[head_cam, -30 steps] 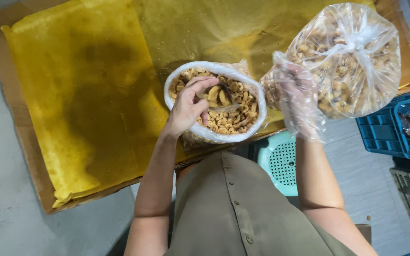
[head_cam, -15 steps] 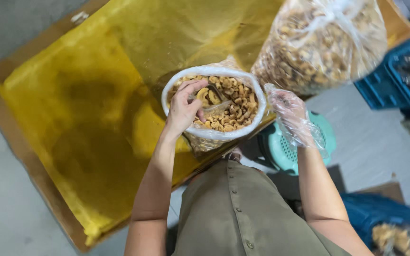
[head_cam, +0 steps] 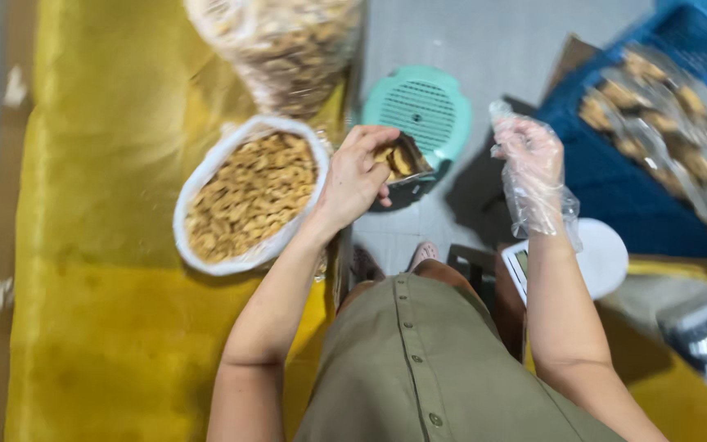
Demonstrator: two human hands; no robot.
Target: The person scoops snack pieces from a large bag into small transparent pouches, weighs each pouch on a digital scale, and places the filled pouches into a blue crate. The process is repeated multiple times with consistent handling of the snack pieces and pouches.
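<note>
A yellow cloth (head_cam: 100,327) covers the work surface on the far left. On it sits an open white bag (head_cam: 249,195), its rim rolled down, filled to the brim with pale brown, curled snack pieces. Behind it, at the top edge, stands a larger clear bag (head_cam: 288,49) of the same pieces, blurred by motion.

Just to the right of the white bag, the left hand (head_cam: 355,176) is bare, its fingers curled and pressed around a small scoop (head_cam: 403,160). The scoop is dark, tilted, and carries a few of the pieces; it hangs off the edge of the cloth, above a teal plastic stool (head_cam: 423,106) with a slotted seat that stands on the grey floor.

Further right, the right hand (head_cam: 533,168) wears a loose clear plastic glove, fingers slightly bent and a little apart, holding nothing. Below it lies a white scale (head_cam: 603,258), partly hidden by the forearm. On the far right, a blue crate (head_cam: 615,188) holds 1 heap of packed clear bags (head_cam: 664,123).
</note>
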